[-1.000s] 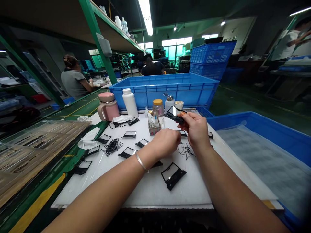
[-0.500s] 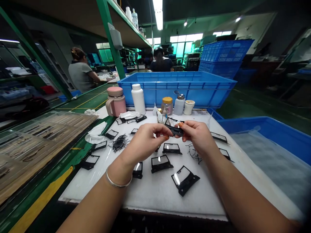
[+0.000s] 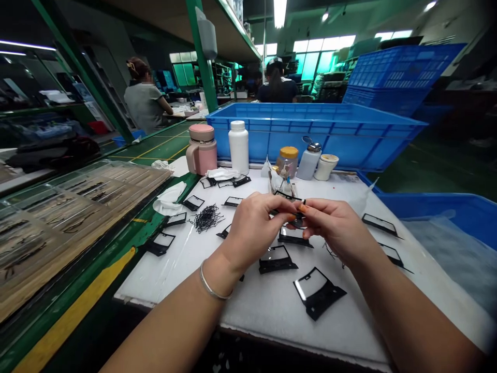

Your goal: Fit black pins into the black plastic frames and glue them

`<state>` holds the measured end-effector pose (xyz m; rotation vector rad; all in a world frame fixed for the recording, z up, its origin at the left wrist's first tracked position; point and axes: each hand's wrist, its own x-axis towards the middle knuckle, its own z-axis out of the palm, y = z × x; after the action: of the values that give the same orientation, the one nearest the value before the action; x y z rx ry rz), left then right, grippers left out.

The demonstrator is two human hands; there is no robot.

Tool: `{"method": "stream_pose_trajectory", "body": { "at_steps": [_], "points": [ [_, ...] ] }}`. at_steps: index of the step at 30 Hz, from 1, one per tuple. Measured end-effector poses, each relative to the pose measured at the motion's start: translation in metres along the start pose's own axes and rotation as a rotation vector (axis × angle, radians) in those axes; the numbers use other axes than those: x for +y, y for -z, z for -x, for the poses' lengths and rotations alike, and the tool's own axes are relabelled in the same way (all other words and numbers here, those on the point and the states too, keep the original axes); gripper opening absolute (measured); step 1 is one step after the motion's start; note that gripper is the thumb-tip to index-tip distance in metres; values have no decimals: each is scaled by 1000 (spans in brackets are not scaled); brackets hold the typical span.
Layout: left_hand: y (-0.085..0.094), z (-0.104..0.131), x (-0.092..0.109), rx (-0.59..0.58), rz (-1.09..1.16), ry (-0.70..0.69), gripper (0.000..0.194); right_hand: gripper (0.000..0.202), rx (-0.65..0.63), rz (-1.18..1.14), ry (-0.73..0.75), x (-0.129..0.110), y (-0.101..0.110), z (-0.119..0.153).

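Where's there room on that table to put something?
Bare bits lie between the left forearm and the pile of black strips or the nearest black frame. It's crowded around the left hand and right hand.

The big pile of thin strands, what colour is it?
The pile is black; see the head view.

Bare left hand [image 3: 253,228] and right hand [image 3: 341,228] are holding a black rectangular frame [image 3: 289,197], thin black strips [image 3: 207,218] are lying tangled at their nine o'clock, blue plastic crate's [image 3: 287,134] sitting at twelve.
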<state>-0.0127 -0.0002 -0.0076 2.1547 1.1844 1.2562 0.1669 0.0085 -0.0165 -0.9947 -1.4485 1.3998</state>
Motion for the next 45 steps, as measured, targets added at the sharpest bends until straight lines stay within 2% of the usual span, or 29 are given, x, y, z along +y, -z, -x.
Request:
{"method": "stream_pose_trajectory", "body": {
  "at_steps": [13,22,29,35,38,39,42,45],
  "points": [
    [-2,0,0,9,-204,-104,9,25,59,115,50,-1,-3,2],
    [-1,0,0,-4,-242,-87,11,25,45,182,68,-1,-3,3],
    [0,0,0,16,-253,-98,10,28,24,97,67,-3,-5,5],
    [0,0,-1,5,-282,-149,12,28,58,167,97,2,-4,4],
    [1,-1,0,60,-282,-171,10,28,91,161,118,1,-4,4],
    [2,-1,0,104,-276,-167,11,28,110,154,125,0,-4,5],
    [4,-3,-2,230,-181,-100,33,26,160,132,141,-4,-5,6],
    [5,-4,-6,211,46,36,49,27,164,118,134,-8,-5,7]
  ]
}}
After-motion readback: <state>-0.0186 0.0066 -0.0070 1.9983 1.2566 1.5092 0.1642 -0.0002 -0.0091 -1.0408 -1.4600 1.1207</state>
